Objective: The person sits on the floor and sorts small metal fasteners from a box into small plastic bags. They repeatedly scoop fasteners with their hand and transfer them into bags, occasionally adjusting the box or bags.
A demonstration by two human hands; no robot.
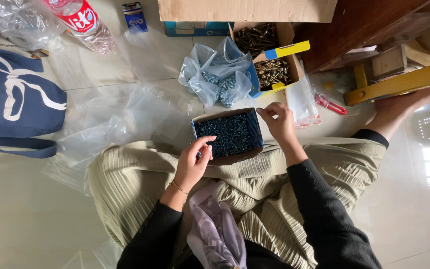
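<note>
Floor: pale glossy tiles [26, 214], with window light reflected at the right; the person sat on them with legs folded in pleated beige trousers [140, 179].
Room: a dark wooden furniture piece [354, 30] stood at the upper right, with a yellow bar [399, 82] leaning below it.
Clutter: clear plastic bags [110, 119] lay spread on the tiles to the left, beside a navy cloth bag [21, 99]; a plastic water bottle [83, 22] lay at the top left.
Other screws: a bluish plastic bag of screws [217, 74] sat just beyond the lap, next to an open carton of brass-coloured screws [269, 55].
Small items: a red-handled tool [329, 103] lay on the tiles at the right.
Left hand: the left hand [192, 162] was partly curled, thumb and fingertips pinched at the near left edge of the box; whether a screw sat between them was too small to tell.
Right hand: the right hand [277, 122] was loosely curled, fingers bent at the far right corner of the box, seemingly touching its rim.
Box: the small cardboard box of dark screws [230, 134] rested on the lap, open side up, between the two hands.
</note>
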